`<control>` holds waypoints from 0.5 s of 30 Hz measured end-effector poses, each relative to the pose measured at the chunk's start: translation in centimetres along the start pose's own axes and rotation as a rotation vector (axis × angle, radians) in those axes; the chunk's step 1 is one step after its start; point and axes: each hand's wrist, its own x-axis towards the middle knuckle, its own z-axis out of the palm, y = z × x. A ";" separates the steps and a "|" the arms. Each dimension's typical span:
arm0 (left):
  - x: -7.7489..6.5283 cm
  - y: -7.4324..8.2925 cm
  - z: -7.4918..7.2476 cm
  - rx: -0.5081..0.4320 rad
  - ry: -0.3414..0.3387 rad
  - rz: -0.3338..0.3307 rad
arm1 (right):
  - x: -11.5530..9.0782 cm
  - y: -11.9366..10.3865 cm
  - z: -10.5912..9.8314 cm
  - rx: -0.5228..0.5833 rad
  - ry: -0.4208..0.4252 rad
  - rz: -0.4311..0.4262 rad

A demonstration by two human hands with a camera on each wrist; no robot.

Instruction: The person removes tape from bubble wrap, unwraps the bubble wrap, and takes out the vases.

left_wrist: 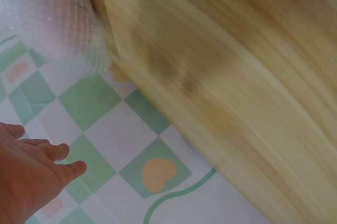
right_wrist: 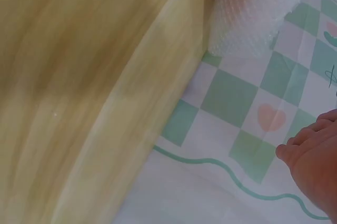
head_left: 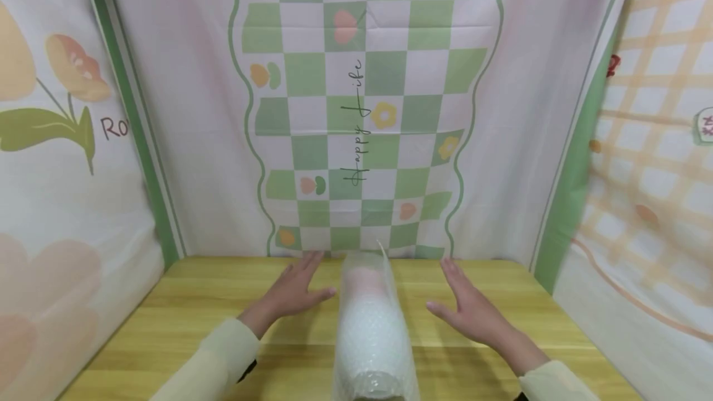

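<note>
A bundle wrapped in bubble wrap (head_left: 373,333) lies lengthwise on the wooden table, pointing away from me; a pinkish shape shows faintly inside its far end, but the wrapping hides what it is. To its left, my left hand (head_left: 292,289) is held with fingers extended and thumb toward the bundle, apart from it. On the other side my right hand (head_left: 473,311) has the same pose, also not touching. Both wrist views show the bubble wrap (left_wrist: 50,21) beside the table edge, with the left fingers (left_wrist: 58,153) and the right hand (right_wrist: 316,161) holding nothing.
The yellowish wooden table (head_left: 184,302) ends against a hanging cloth (head_left: 384,73) with green checks and "Happy Life" lettering. Patterned cloths also hang at the left (head_left: 50,203) and the right (head_left: 652,172).
</note>
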 end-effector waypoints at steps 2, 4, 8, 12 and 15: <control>-0.2 0.1 0.2 -0.033 0.008 0.006 | -0.2 -0.1 0.3 0.010 0.008 0.000; -0.3 0.1 0.4 -0.053 0.008 0.006 | -0.4 -0.2 0.6 0.033 0.012 0.000; -0.7 0.4 0.8 -0.120 0.002 0.010 | -0.8 -0.6 1.0 0.077 0.018 -0.010; -1.0 0.6 1.3 -0.185 -0.020 0.017 | -1.1 -1.0 1.4 0.096 0.025 -0.015; -1.2 0.8 1.7 -0.205 -0.035 0.014 | -1.3 -1.4 1.7 0.111 0.030 -0.017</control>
